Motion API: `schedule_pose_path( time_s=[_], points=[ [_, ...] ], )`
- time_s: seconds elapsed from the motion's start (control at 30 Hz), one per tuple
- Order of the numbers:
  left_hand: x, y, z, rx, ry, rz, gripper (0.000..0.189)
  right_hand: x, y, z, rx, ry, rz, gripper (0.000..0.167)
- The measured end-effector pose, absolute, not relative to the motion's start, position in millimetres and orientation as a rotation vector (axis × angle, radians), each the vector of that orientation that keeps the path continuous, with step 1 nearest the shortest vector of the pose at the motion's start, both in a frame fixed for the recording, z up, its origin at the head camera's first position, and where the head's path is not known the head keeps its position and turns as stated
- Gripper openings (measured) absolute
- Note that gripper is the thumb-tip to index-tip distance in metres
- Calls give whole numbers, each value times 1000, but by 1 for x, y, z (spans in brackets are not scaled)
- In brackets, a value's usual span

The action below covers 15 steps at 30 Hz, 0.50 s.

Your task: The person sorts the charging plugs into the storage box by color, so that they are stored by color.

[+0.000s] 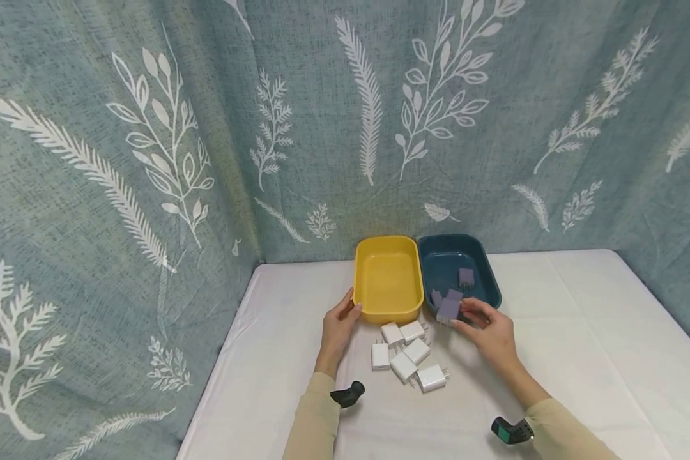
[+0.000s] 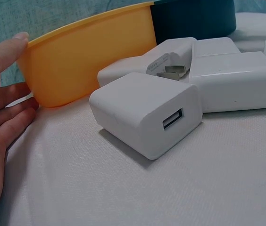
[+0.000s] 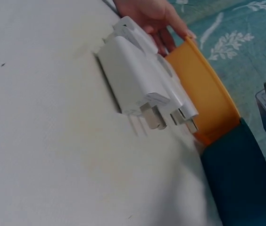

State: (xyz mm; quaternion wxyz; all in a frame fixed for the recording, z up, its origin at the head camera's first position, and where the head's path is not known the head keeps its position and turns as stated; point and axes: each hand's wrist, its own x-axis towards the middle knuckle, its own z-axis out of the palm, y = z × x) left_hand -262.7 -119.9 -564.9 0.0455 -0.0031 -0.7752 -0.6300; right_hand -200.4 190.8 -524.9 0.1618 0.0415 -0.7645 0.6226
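Observation:
My right hand (image 1: 493, 335) pinches a purple charger plug (image 1: 450, 306) over the front edge of the dark blue tray (image 1: 490, 271). In the right wrist view, the held charger's two metal prongs show at the right edge. Inside the blue tray lies another purple charger (image 1: 466, 278), and part of one more shows at its front left. My left hand (image 1: 339, 330) rests at the front left corner of the yellow tray (image 1: 388, 281), thumb at the rim and fingers against the outer wall. Several white charger plugs (image 2: 145, 113) lie in front of the trays.
The two trays stand side by side at the back of the white-covered table (image 1: 575, 319). A patterned blue-green curtain (image 1: 322, 128) hangs behind and to the left. Black wrist camera mounts (image 1: 347, 394) stick out from both sleeves.

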Motion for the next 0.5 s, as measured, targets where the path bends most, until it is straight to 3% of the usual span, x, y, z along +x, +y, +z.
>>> schedule_pose_path(
  time_s=[0.5],
  points=[
    [-263, -122, -566, -11, -2382, -1920, 55, -215, 192, -517, -43, -2219, 1751, 48]
  ],
)
